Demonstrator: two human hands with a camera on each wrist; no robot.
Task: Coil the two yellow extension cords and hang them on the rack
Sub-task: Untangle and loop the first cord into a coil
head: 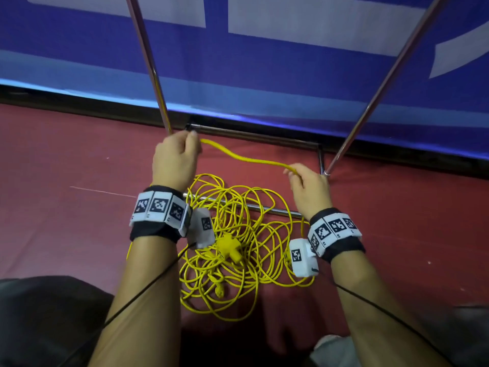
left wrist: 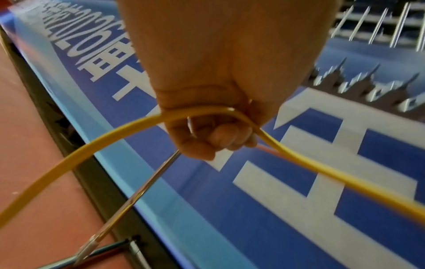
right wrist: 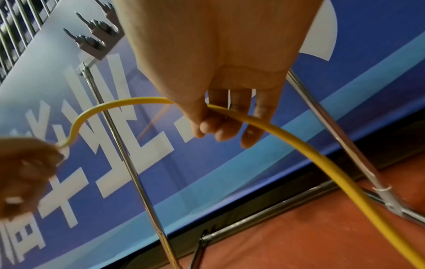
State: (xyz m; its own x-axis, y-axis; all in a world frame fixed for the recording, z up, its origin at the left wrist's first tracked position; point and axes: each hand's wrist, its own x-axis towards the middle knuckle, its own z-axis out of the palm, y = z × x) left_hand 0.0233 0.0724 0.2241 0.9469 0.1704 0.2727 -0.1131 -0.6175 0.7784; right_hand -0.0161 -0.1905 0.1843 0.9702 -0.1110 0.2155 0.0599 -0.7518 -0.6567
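Our left hand [head: 176,160] and right hand [head: 309,189] each pinch 1 cord [head: 246,158] stretch; the tangle [head: 238,247] lies below, by the rack [head: 254,133].

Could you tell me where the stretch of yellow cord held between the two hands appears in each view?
Head: stretch of yellow cord sags across the upper centre, from left hand to right hand.
Left wrist: it arcs under the hand, from lower left to right edge.
Right wrist: it curves from centre to lower right.
Shared landmark: the chrome rack pole.
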